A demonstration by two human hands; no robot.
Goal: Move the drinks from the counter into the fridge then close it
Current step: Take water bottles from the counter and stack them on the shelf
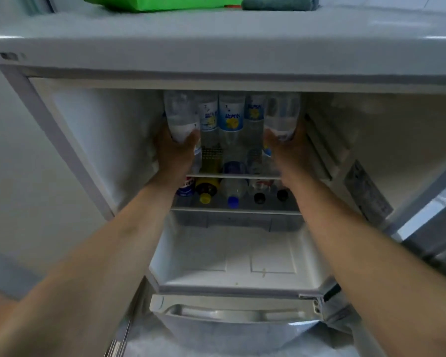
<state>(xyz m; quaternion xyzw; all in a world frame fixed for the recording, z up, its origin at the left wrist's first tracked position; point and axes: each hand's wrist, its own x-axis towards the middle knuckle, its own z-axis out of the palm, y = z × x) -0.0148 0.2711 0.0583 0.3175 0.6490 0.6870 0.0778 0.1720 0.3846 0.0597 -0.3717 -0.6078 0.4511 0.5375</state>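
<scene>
open fridge (93,140), upper shelf (232,175) crowded with upright clear bottles, three with blue-and-yellow lemon labels (231,117) in the middle. lower shelf (236,210): bottles lying on their sides, caps forward, yellow (205,199), blue (233,201), two black (259,197). below, a bare white compartment (238,264). on top of the fridge, a green box (162,2) and a folded grey-green cloth (278,2). left hand (177,150) wrapped round a clear water bottle (182,117) at the shelf's left end; right hand (285,148) gripping another clear bottle (282,115) at the right end, both inside the fridge.
</scene>
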